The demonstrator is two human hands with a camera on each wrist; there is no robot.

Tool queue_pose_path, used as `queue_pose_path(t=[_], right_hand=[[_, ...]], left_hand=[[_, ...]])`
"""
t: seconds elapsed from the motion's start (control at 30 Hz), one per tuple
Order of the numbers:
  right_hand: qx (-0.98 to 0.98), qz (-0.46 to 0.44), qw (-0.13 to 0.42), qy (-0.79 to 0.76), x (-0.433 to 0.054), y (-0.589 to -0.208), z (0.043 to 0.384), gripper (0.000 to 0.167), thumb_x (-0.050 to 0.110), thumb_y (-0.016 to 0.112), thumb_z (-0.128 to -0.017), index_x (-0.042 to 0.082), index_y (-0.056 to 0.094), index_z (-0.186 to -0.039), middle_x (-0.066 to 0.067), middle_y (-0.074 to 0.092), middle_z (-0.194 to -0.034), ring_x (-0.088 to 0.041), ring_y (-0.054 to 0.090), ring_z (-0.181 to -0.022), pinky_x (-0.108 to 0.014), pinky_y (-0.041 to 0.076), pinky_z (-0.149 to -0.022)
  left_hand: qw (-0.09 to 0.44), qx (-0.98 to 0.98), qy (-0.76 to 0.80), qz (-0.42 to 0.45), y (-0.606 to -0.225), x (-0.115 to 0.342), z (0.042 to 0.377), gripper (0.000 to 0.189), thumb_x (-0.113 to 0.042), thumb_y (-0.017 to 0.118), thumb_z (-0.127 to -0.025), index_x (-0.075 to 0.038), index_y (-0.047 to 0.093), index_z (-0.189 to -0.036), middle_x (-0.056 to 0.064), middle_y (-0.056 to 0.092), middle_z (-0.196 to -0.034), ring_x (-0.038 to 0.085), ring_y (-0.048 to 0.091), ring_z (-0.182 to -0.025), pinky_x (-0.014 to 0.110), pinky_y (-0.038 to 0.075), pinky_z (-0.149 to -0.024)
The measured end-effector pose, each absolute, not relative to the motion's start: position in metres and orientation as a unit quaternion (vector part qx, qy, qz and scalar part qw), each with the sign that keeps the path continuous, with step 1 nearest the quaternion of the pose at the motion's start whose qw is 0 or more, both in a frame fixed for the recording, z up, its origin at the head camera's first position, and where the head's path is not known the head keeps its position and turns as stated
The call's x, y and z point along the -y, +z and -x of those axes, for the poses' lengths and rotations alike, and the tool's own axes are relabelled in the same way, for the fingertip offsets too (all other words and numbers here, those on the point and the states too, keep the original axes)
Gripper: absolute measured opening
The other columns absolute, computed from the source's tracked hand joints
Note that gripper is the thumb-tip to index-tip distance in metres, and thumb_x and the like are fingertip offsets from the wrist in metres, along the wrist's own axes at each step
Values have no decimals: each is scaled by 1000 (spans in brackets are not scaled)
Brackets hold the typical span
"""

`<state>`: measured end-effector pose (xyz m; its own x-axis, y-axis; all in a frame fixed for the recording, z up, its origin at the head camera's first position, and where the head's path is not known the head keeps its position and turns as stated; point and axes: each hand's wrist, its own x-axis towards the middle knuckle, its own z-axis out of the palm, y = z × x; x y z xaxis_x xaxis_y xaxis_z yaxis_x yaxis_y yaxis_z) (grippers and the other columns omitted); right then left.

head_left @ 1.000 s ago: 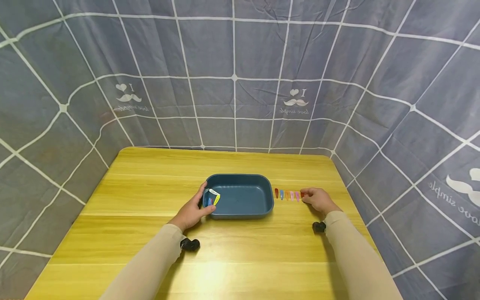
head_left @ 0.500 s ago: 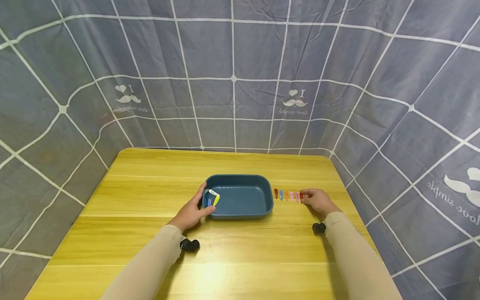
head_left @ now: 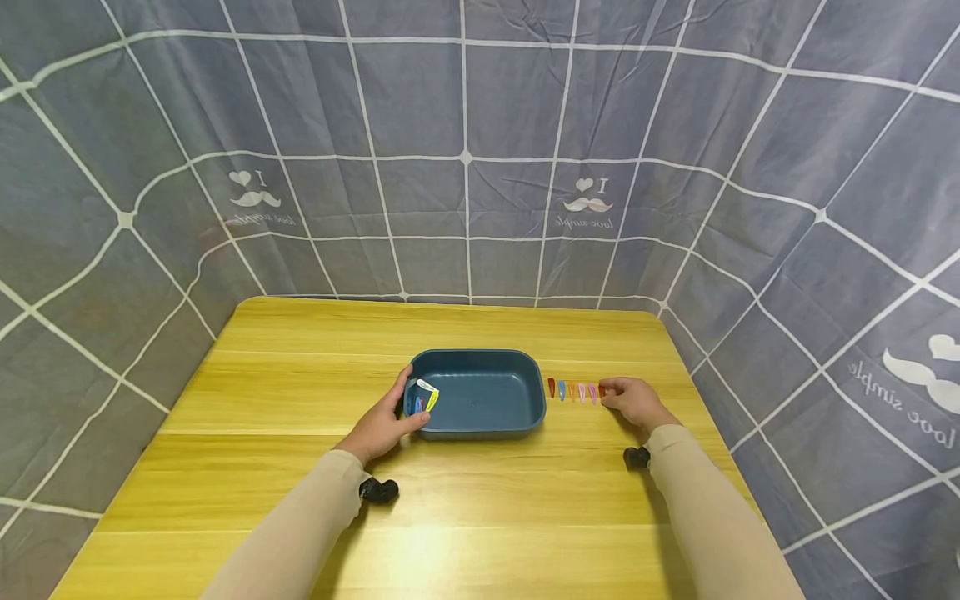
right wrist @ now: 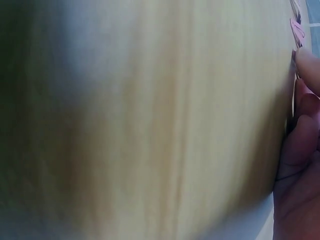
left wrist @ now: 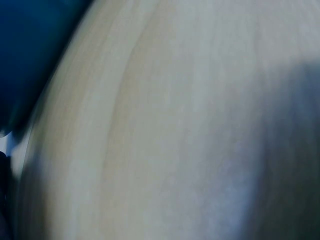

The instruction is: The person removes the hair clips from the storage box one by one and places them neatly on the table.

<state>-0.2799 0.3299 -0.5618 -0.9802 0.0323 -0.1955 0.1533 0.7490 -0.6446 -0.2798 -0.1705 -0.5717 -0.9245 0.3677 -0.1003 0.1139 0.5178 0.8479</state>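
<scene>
My left hand [head_left: 381, 425] grips the left end of a dark blue plastic basin [head_left: 487, 432], its thumb on the near rim and fingers along the left side. In that end of the basin lie a white hair clip [head_left: 427, 385], a yellow hair clip [head_left: 432, 401] and a blue hair clip [head_left: 418, 405]. On the table to the right, several snap hair clips stand in a row, from a dark red one [head_left: 551, 387] to a magenta one [head_left: 592, 393]. At the row's right end my right hand [head_left: 636, 402] pinches a red hair clip [head_left: 602, 390], partly hidden by the fingertips.
The wooden table [head_left: 480, 508] extends on all sides of the basin. A grey curtain [head_left: 420, 200] with white lines stands behind the table and along its sides. Both wrist views are mostly blurred tabletop; a pink hair clip [right wrist: 298, 31] shows at the right wrist view's edge.
The red hair clip at the right hand's fingertips showed more plainly half a second ago and is now more covered. Both hands and the basin stay almost in place.
</scene>
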Motion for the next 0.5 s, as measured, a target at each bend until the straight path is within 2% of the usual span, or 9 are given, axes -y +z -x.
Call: queue_pose_path(t=[0.27,0.5], right_hand=[[-931,-48,89,-350,-330,-563,280,46,14,66,-103,-3,60,-145,-24,65,-141,-42,59,-133,-57,46,-115],[-928,-46,95,-358,-329,-561,279,46,13,65,-104,-4,59,-146,-26,65,-140,-42,60,-131,-56,47,-113]], left_hand=[[136,-862,469,-138,-571,170,279,99,-43,72,-100,-41,2,-170,16,19,-176,44,25,-160,65,25,-127],[137,-859,473,-138,-571,171,279,99,-43,72,-100,-42,2,-170,16,19,-176,43,25,-160,64,25,-127]])
